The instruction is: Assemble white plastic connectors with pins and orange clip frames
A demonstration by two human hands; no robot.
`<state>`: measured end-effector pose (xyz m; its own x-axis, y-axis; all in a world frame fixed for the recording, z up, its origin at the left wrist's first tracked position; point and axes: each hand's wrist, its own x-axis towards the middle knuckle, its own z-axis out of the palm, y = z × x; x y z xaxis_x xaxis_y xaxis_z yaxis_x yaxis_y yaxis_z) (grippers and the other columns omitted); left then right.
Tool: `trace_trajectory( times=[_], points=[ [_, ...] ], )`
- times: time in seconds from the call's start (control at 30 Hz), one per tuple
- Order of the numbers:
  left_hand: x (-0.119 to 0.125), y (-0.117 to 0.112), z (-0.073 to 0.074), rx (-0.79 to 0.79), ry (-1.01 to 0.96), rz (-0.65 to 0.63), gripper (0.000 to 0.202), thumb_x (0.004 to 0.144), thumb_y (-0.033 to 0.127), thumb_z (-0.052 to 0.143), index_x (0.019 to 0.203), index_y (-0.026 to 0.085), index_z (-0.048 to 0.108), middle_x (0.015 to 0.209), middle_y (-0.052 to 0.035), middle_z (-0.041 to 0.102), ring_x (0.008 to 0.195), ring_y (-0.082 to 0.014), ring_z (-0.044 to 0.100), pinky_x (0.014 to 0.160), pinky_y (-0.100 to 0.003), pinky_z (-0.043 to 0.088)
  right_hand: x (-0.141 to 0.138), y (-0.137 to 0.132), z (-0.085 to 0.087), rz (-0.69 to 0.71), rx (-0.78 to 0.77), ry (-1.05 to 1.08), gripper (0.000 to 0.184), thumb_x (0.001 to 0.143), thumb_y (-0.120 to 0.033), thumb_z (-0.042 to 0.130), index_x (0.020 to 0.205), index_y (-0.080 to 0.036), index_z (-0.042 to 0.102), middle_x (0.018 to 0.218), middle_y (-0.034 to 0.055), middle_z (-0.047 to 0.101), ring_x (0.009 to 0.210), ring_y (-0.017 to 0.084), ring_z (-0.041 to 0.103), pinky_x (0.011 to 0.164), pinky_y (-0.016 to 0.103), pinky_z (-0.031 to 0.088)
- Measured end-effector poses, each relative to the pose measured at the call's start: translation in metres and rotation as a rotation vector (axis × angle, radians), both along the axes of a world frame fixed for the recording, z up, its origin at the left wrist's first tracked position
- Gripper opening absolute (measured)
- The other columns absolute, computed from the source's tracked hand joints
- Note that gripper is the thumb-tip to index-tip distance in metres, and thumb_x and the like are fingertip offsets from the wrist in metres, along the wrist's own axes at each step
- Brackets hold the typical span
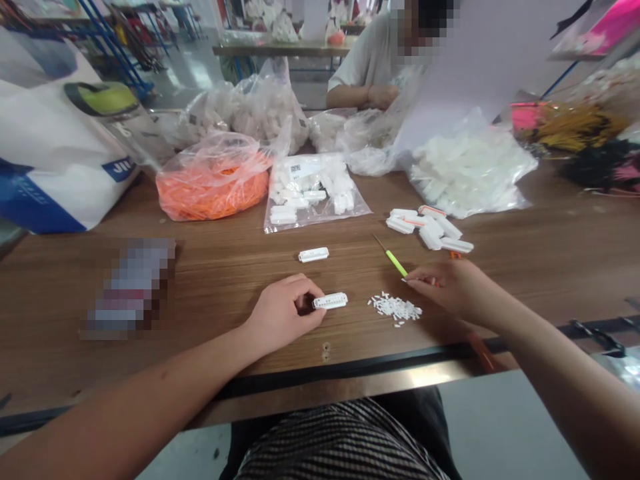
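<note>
Wearing a striped shirt [345,443] at six o'clock, closest. Pinching one end of a slotted white connector housing [334,301] between thumb and forefinger of left hand [283,313], at the wooden table [220,267]. Clockwise-read from that housing: at eleven, another housing [313,255]; at three, heaped white pegs [397,308]; at two, a green-handled pick [397,263], with narrowed fingertips of right hand [455,287] at its end, cannot tell whether gripping.

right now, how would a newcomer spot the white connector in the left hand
On the brown tabletop, find the left hand. The white connector sticks out rightward from its fingers. Unlike the loose connector just beyond, it is being held.
</note>
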<state>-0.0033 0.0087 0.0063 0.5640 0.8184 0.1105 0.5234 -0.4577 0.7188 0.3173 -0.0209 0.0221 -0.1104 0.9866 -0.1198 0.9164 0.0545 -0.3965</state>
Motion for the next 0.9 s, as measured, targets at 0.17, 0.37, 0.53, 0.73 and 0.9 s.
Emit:
trace_trajectory(
  times=[0.17, 0.37, 0.53, 0.73, 0.9],
  points=[
    [-0.001, 0.0, 0.001, 0.007, 0.015, -0.014, 0.008, 0.077, 0.024, 0.063, 0.081, 0.02, 0.067, 0.066, 0.0027, 0.054, 0.057, -0.0102, 0.048, 0.057, -0.024, 0.038, -0.002, 0.004, -0.007, 0.108, 0.092, -0.088, 0.024, 0.087, -0.031, 0.05, 0.079, -0.023, 0.071, 0.083, 0.0047, 0.073, 0.077, 0.022, 0.065, 0.068, 0.036, 0.045],
    [-0.001, 0.001, -0.001, 0.007, 0.004, -0.011, 0.007, 0.076, 0.024, 0.064, 0.081, 0.02, 0.067, 0.066, 0.0031, 0.053, 0.057, -0.01, 0.048, 0.057, -0.024, 0.038, -0.001, 0.01, -0.002, 0.187, 0.063, -0.147, 0.025, 0.086, -0.031, 0.048, 0.075, -0.023, 0.069, 0.083, 0.0049, 0.073, 0.077, 0.023, 0.065, 0.067, 0.036, 0.043],
    [0.0, 0.0, 0.001, -0.01, -0.004, 0.003, 0.006, 0.076, 0.023, 0.064, 0.08, 0.02, 0.067, 0.066, 0.0035, 0.053, 0.057, -0.0096, 0.047, 0.057, -0.024, 0.038, -0.006, 0.013, 0.006, 0.211, 0.038, -0.245, 0.027, 0.084, -0.028, 0.045, 0.067, -0.023, 0.066, 0.074, 0.003, 0.072, 0.071, 0.02, 0.063, 0.062, 0.032, 0.038],
    [-0.001, 0.0, 0.0, -0.026, -0.011, 0.007, 0.007, 0.076, 0.024, 0.064, 0.08, 0.02, 0.067, 0.067, 0.0031, 0.053, 0.057, -0.0098, 0.047, 0.057, -0.024, 0.038, -0.016, 0.008, 0.014, 0.108, -0.059, -0.311, 0.022, 0.08, -0.03, 0.049, 0.061, -0.023, 0.058, 0.064, 0.0023, 0.068, 0.058, 0.019, 0.057, 0.053, 0.03, 0.03],
    [-0.001, -0.001, 0.0, -0.02, -0.011, 0.004, 0.007, 0.075, 0.024, 0.064, 0.08, 0.02, 0.067, 0.067, 0.0033, 0.053, 0.057, -0.0093, 0.046, 0.057, -0.024, 0.037, -0.013, 0.008, 0.014, 0.061, -0.092, -0.286, 0.027, 0.08, -0.035, 0.049, 0.056, -0.022, 0.051, 0.057, 0.0019, 0.062, 0.053, 0.017, 0.051, 0.052, 0.031, 0.029]
  ],
)
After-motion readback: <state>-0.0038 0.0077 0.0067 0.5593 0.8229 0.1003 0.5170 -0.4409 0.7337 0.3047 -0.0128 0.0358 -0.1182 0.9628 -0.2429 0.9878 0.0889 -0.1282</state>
